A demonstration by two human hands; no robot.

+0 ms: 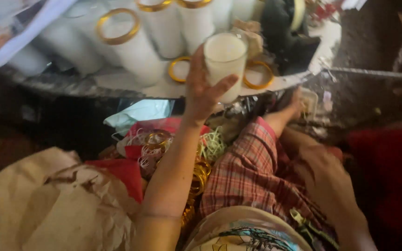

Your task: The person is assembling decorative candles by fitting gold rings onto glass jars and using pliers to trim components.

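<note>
Left hand (204,88) up at the table (303,76) edge, fingers clamped around a white candle glass (224,60), holding it just above two gold rings (256,74) lying there. More white candles (136,46) lie tilted behind. Right hand (319,172) rests blurred low by the plaid-clad leg (250,172); its grip can't be made out.

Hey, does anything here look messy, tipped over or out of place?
Yes. Several white tubes lie tipped on the tray rather than upright, and gold rings sit loose among them. Below, more rings and shredded strips are heaped in a tangle. The left hand holds one white tube upright; the right hand is blurred.
</note>
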